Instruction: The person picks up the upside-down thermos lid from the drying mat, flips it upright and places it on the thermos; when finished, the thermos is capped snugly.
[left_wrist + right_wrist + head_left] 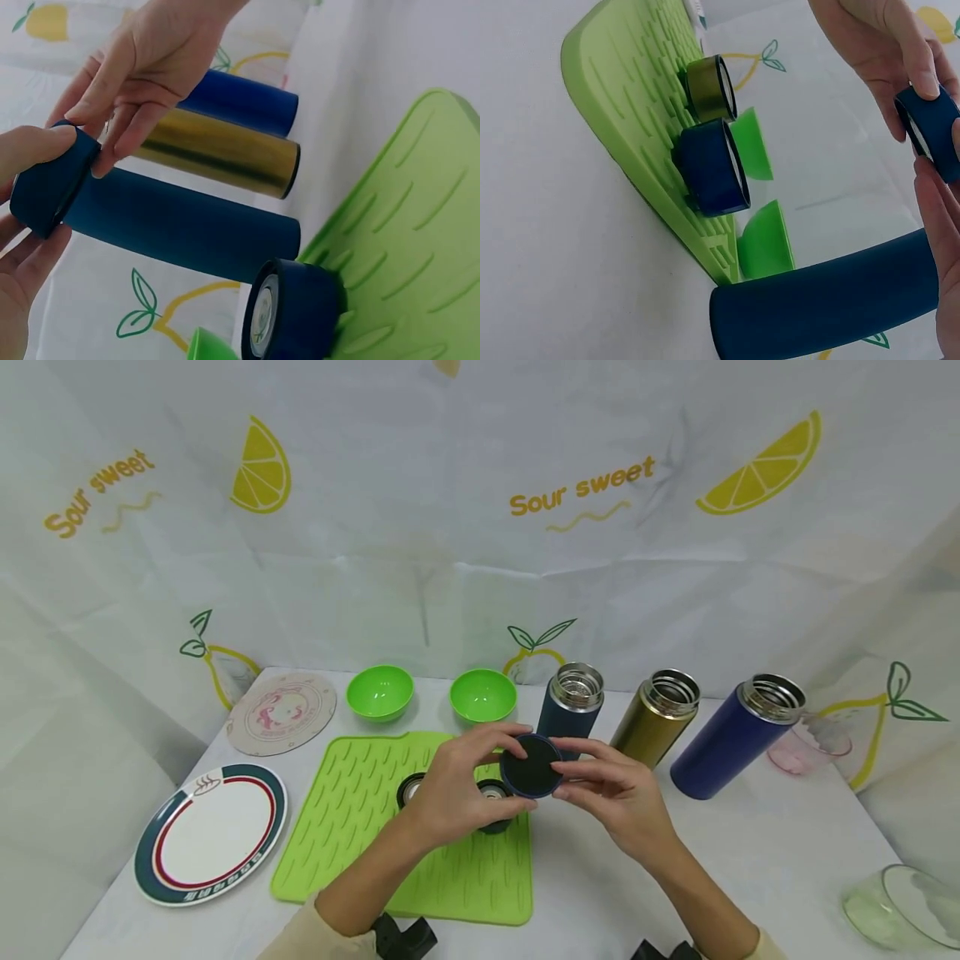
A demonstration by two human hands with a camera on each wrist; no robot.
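Both hands hold a dark teal flask lid (531, 766) with a black face over the right part of the mat. My left hand (457, 785) pinches it between thumb and fingers on one side. Across from it, the fingers of my right hand (618, 789) grip the other edge. On the green ridged mat (337, 835) below sit a gold lid (710, 88) and a blue lid (711, 166), partly hidden by the left hand in the head view. Behind the hands stand a lidless teal flask (566, 714), a gold flask (652, 722) and a blue flask (723, 747).
Two green bowls (380, 693) stand along the back of the white table. A rimmed plate (217, 835) and a round printed mat (281, 714) lie at the left. At the right are a pink glass bowl (810, 745) and a greenish glass (873, 910) near the edge.
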